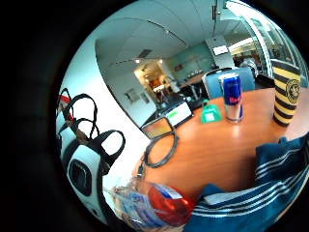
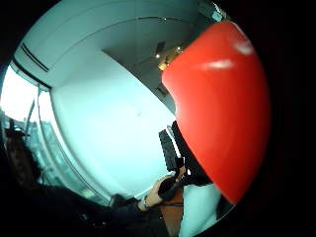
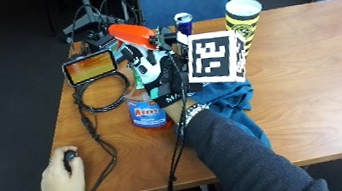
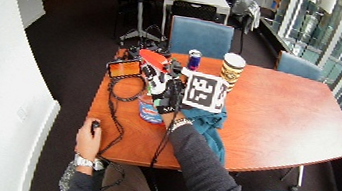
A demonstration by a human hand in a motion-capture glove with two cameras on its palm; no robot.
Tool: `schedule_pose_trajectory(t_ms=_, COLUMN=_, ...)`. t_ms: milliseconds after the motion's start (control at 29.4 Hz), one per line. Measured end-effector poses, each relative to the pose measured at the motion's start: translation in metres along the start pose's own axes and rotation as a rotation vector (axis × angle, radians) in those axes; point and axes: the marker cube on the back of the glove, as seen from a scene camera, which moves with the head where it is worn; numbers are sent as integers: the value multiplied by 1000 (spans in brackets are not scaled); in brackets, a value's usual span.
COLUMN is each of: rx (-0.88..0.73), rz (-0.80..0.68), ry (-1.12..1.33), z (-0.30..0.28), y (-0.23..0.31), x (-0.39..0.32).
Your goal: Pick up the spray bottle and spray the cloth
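One gloved right hand (image 3: 164,84) wraps the spray bottle (image 3: 142,69) at its neck, centre-left of the outside view, base seemingly just off the table (image 3: 317,80). Rigid, part-full plastic: likely light, possibly slick. Soft blue cloth (image 3: 232,101) lies just right.

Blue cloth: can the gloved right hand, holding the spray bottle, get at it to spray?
Probably yes: the right hand grips the spray bottle right beside the blue cloth, nothing between.
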Motion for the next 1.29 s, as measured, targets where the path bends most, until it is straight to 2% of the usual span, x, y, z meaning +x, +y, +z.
schedule_pose_trajectory(t_ms=238, rx=-69, rz=27, ry=-43, z=6, y=14, x=8)
schedule_pose_trajectory(t_ms=475, rx=-196, rz=124, ry=-117, z=6, y=27, x=19)
schedule_pose_trajectory(t_ms=611, rx=-248, rz=105, ry=-106, z=-5, y=20, x=21)
schedule_pose_trajectory(t_ms=781, rx=-320, rz=25, ry=57, z=-29, y=14, x=23)
schedule_pose_trajectory(t_ms=951, rx=-435, rz=-75, ry=325, z=-61, y=22, x=19)
schedule_pose_trajectory(t_ms=1121, rx=-629, rz=-148, ry=463, z=-83, y=44, x=2)
schedule_pose_trajectory(t_ms=1290, rx=-798, rz=-331, ry=519, z=-102, y=71, x=-25)
